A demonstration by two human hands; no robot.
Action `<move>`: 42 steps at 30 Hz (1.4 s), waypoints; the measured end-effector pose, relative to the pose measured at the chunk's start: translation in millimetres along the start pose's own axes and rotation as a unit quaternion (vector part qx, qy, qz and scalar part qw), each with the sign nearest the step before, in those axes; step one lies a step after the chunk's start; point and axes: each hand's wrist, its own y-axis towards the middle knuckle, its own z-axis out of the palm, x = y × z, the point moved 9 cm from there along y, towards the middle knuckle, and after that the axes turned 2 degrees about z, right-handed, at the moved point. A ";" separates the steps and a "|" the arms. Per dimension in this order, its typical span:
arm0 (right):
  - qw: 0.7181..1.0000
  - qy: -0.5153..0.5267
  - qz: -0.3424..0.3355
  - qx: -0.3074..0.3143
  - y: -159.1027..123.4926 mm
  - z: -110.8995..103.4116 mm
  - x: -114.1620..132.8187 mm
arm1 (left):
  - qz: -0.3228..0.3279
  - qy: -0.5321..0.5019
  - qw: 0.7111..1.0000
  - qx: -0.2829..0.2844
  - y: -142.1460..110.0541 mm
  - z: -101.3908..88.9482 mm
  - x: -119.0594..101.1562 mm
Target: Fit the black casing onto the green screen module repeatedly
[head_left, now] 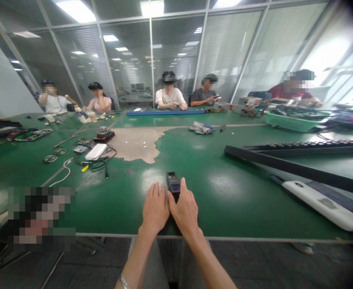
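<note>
A small dark handheld device point(173, 182), oblong with a purplish screen and a few buttons, lies on the green tabletop near the front edge. My right hand point(186, 206) rests over its near end, thumb along the left side and index finger along the right. To the left of the device, my left hand point(156, 206) lies palm down with its fingers stretched forward. That hand is close to the device; whether it touches is unclear. The near end of the device is hidden by my hands.
Black bars point(284, 166) and a white-and-dark elongated housing point(321, 200) lie at the right. Left are a white box-shaped gadget point(96, 152), cables and glasses point(54, 155). Gloves point(202, 128) and a green basket point(296, 121) stand farther back. Several people sit across the table.
</note>
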 end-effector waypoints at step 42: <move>0.998 -0.006 0.027 -0.059 19.2 -24.2 -81.0 | -0.009 -0.005 1.000 0.004 1.8 6.1 -1.7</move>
